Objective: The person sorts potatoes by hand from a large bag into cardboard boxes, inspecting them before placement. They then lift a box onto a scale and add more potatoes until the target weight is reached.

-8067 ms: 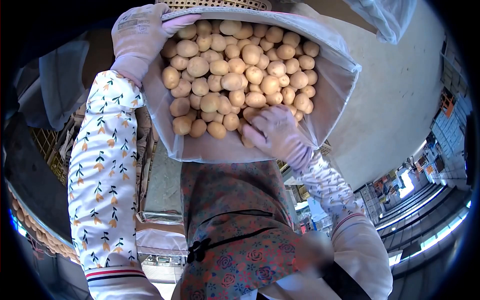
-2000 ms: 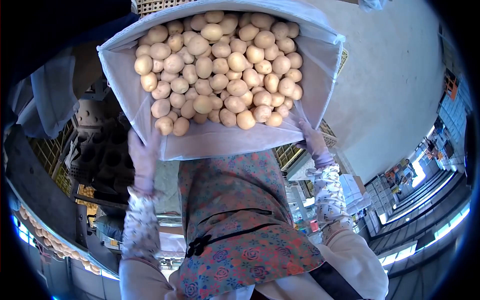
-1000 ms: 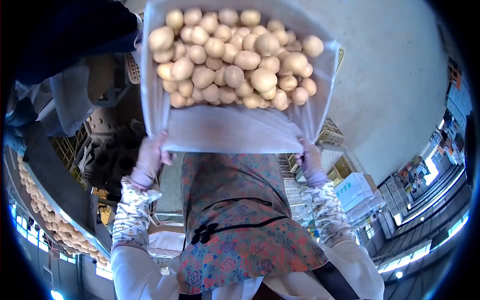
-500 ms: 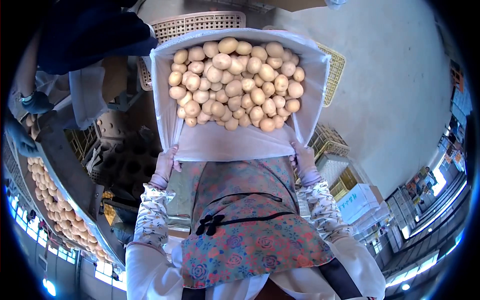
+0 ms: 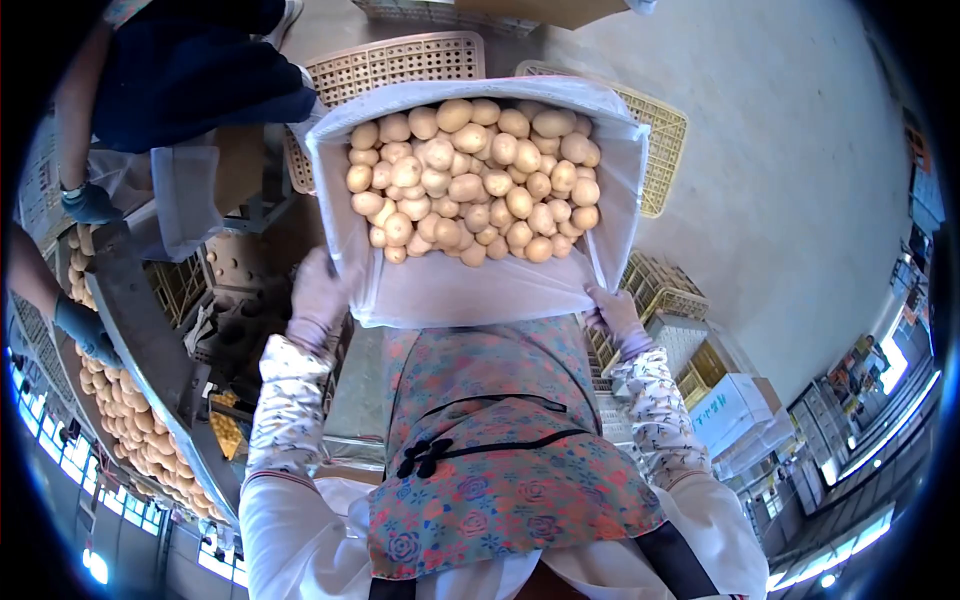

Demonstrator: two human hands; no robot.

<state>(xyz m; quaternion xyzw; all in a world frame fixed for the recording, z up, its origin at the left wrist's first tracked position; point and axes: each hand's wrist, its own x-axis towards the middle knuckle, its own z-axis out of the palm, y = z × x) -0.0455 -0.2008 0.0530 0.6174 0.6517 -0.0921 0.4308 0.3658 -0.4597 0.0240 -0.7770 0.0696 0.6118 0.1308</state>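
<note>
A box lined with a thin whitish plastic liner point(image 5: 470, 290) stands in front of me, heaped with round tan potatoes point(image 5: 465, 185). The liner drapes over the box walls, and its near flap hangs toward my apron. Gloved in pale thin material, my right hand point(image 5: 612, 308) pinches the liner's edge at the near right corner. My left hand point(image 5: 318, 290) is beside the near left corner of the liner, its fingers smeared by motion.
Plastic crates point(image 5: 400, 60) stand beyond and beside the box. At left, a co-worker's gloved hands point(image 5: 88, 330) are over a sorting line of potatoes point(image 5: 135, 425). Stacked crates point(image 5: 665, 285) and a white carton point(image 5: 730, 410) lie at right.
My left hand has come off the liner's near left corner and shifted outward and up. My right hand stays at its corner. The co-worker's hands have moved along the line.
</note>
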